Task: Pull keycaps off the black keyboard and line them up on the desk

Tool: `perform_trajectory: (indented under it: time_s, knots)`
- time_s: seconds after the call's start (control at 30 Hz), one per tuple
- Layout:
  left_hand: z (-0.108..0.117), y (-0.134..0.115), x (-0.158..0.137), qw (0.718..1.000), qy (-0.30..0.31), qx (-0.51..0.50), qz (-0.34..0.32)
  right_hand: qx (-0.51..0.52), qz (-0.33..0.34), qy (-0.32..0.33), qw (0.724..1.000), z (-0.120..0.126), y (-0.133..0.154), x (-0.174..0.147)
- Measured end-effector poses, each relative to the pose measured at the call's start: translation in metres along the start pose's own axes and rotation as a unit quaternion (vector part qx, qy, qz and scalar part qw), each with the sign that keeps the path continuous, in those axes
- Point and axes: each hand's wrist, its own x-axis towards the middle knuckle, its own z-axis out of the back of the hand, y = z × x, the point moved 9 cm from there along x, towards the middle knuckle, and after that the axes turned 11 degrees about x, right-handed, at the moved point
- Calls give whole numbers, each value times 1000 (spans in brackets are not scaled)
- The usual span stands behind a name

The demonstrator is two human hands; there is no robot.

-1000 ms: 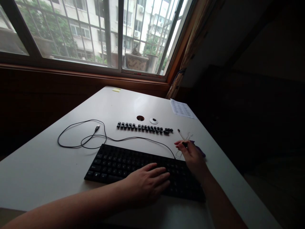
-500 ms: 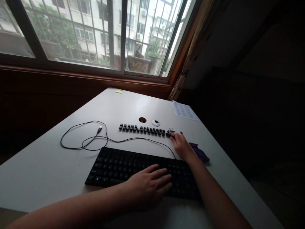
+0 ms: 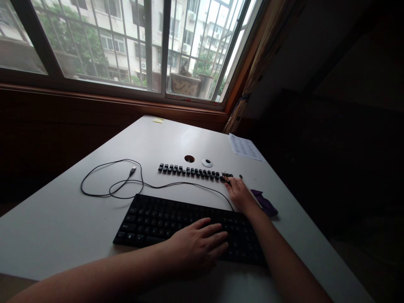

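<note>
A black keyboard (image 3: 151, 219) lies across the white table. My left hand (image 3: 200, 242) rests flat on its lower middle, palm down, fingers stretched out and slightly spread. Beyond the keyboard, loose black keycaps (image 3: 189, 171) stand in two rows. At the right end of those rows is my right hand (image 3: 240, 194), its fingers drawn together at the last keycaps. What its fingertips grip is small, dark and partly hidden, so I cannot name it. A pale thin edge shows beside that hand, near a folded purple cloth (image 3: 265, 204).
The keyboard's USB cable (image 3: 112, 195) loops over the left side of the white table (image 3: 63, 223). Behind the keycaps are a round cable hole (image 3: 189, 159) and its white ring cover (image 3: 207, 163). A printed paper (image 3: 245, 147) and a yellow note (image 3: 158, 120) lie farther back.
My right hand has shifted slightly at the right end of the keycap rows, and its fingertips have changed position. The left hand has stayed on the keyboard.
</note>
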Motion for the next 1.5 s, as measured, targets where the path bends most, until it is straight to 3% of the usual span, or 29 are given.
perform_trajectory:
  time_s: [0.37,0.83,1.5]
  knots:
    - [3,0,1,1000,-7,10,0,-7,-17,2,1000,1,1,0]
    - [5,0,0,1000,-10,12,1,16,9,-7,1000,7,15,4]
    - [3,-1,0,1000,-8,13,0,16,-23,26,999,-5,16,6]
